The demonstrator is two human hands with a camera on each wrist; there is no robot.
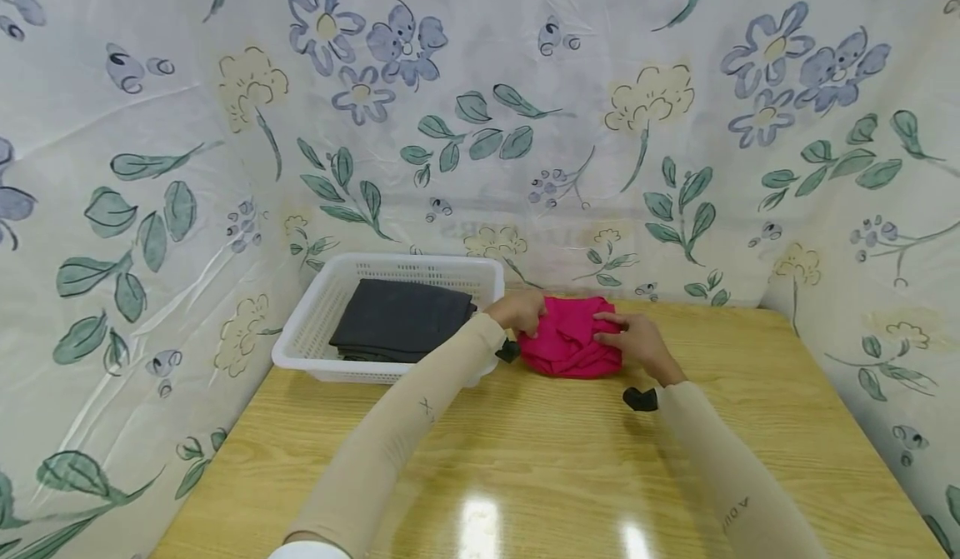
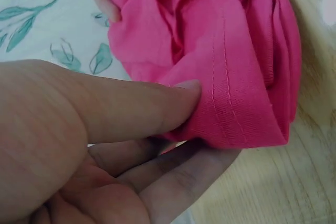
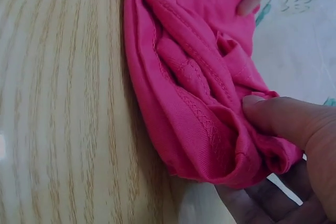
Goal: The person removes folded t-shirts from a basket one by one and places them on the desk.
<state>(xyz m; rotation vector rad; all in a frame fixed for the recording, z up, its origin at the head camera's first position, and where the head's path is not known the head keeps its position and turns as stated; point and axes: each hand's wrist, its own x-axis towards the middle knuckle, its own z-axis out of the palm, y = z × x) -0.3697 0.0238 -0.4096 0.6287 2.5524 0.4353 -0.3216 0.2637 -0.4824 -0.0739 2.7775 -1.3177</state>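
Note:
A bright pink garment, bunched and loosely folded with stitched hems showing, lies at the back of the table. My left hand grips its left side; in the left wrist view the thumb lies on top of a hem and the fingers are underneath. On the opposite side my right hand pinches a crumpled edge, thumb above and fingers below in the right wrist view. What kind of garment it is cannot be told from its folds.
Left of the garment stands a white plastic basket with folded dark cloth in it. The wood-grain table meets a flower-patterned sheet behind. Black wrist-worn pieces show below both hands.

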